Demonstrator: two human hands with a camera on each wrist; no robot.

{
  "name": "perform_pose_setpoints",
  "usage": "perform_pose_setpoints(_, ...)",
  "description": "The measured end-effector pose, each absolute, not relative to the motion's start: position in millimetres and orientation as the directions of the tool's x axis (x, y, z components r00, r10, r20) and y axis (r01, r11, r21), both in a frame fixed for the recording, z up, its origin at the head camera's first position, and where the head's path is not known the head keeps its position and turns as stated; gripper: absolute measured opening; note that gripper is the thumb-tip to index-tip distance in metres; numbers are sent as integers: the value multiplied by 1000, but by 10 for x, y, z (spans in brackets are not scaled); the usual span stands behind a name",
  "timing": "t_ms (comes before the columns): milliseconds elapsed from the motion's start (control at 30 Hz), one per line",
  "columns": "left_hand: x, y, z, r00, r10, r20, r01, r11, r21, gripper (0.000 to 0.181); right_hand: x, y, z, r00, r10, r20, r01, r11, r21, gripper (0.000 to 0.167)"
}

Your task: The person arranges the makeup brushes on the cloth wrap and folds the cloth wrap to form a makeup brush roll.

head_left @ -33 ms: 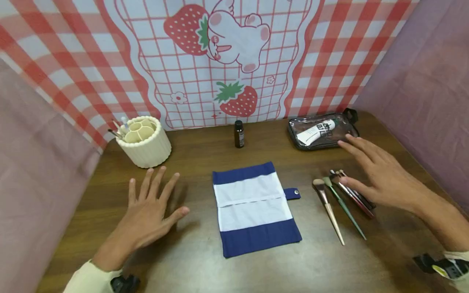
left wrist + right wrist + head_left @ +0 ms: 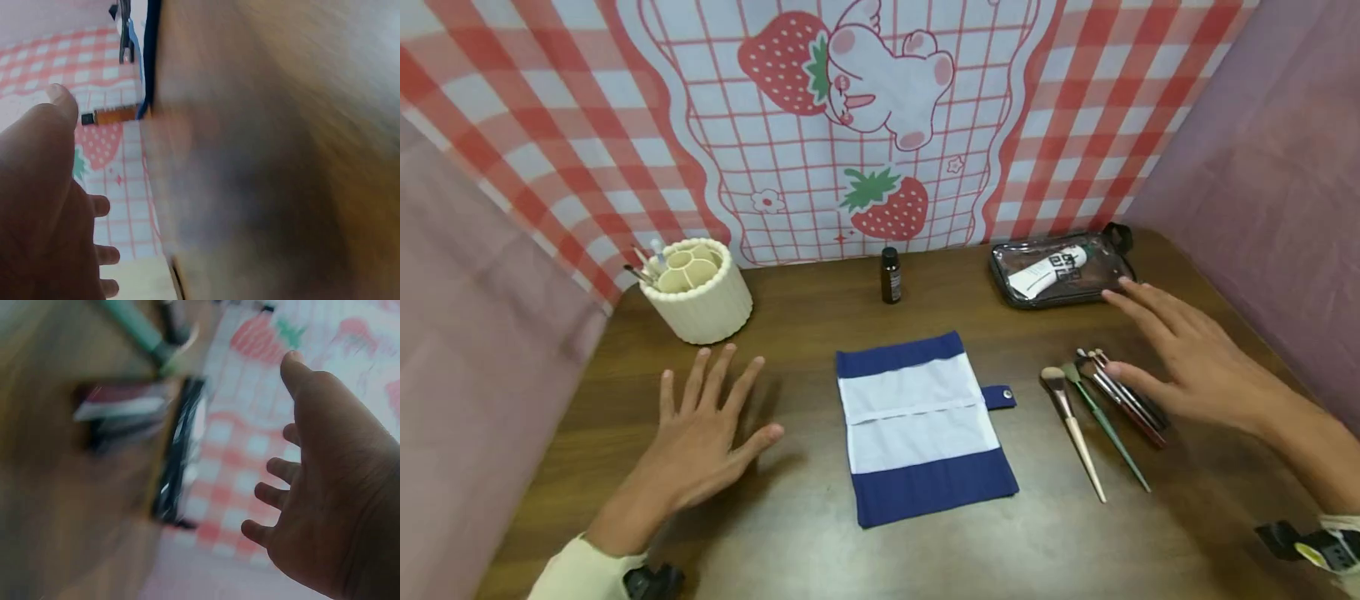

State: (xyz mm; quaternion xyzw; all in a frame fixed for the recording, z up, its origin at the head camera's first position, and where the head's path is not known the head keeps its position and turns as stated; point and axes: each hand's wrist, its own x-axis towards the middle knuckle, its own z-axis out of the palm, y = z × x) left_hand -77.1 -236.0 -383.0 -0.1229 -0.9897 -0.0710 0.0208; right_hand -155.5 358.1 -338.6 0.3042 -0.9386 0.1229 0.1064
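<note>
Both left hand (image 2: 702, 440) and right hand (image 2: 1204, 365) spread empty, seemingly hovering; pinch makeup brushes (image 2: 1110, 429) mid-handle, toward the table's (image 2: 805, 321) right edge.

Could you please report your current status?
Left hand, right hand: open, empty. Cloth case: unfolded between them. Loose brushes: beside it, right. Dark bottle: standing behind.

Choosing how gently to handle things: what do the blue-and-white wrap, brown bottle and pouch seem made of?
Blue-and-white wrap: matte fabric, judging by its soft wrinkles; its snap looks metallic. Brown bottle: smooth-looking, amber-tinted in the left wrist view, glass or plastic, can't tell. Pouch: glossy, probably clear plastic, since the white tube shows through.
</note>
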Motion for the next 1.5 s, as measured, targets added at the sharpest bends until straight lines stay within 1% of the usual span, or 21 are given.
perform_pose_setpoints(133, -778, -2356, -3865, -968, 248, 45, 252, 950, 187, 88, -1511, 3664, -3457, -826, -497, 266, -549, 815, -183, 79)
perform_pose_setpoints(233, -826, -2281, -3896, -950, 297, 93, 311, 911, 270, 89, -1434, 3652, -3521, -839, -455, 297, -519, 833, -191, 60)
perform_pose_setpoints(367, -887, -2088, -3870, -912, 357, 200, 409, 815, 410, 85, -1332, 3460, -3593, -813, -453, 367, -536, 827, -166, 29)
perform_pose_setpoints(400, -892, -2036, -3854, -907, 361, 217, 422, 791, 443, 83, -1314, 3396, -3618, -809, -454, 374, -539, 827, -162, 23)
perform_pose_setpoints(467, -889, -1932, -3818, -899, 363, 245, 438, 756, 486, 78, -1274, 3260, -3659, -811, -456, 366, -538, 827, -161, 17)
perform_pose_setpoints(633, -888, -1705, -3786, -903, 365, 228, 430, 738, 521, 64, -1215, 2999, -3730, -848, -433, 306, -502, 841, -202, 18)
perform_pose_setpoints(733, -904, -1607, -3830, -906, 366, 210, 420, 733, 535, 61, -1201, 2918, -3761, -871, -415, 264, -474, 850, -228, 18)
perform_pose_setpoints(867, -916, -1526, -3911, -905, 364, 222, 425, 721, 547, 58, -1191, 2856, -3808, -899, -389, 200, -431, 864, -259, 17)
perform_pose_setpoints(967, -921, -1487, -3961, -900, 367, 236, 435, 725, 534, 57, -1190, 2819, -3839, -915, -369, 165, -402, 871, -283, 17)
perform_pose_setpoints(1067, -932, -1460, -3999, -898, 373, 235, 441, 736, 514, 55, -1197, 2786, -3850, -919, -362, 157, -393, 871, -295, 19)
perform_pose_setpoints(1333, -950, -1455, -4043, -908, 361, 211, 418, 768, 485, 54, -1253, 2715, -3827, -904, -379, 198, -421, 870, -258, 24)
perform_pose_setpoints(1500, -968, -1478, -4038, -902, 364, 233, 432, 778, 457, 55, -1295, 2675, -3819, -911, -365, 193, -409, 863, -297, 32)
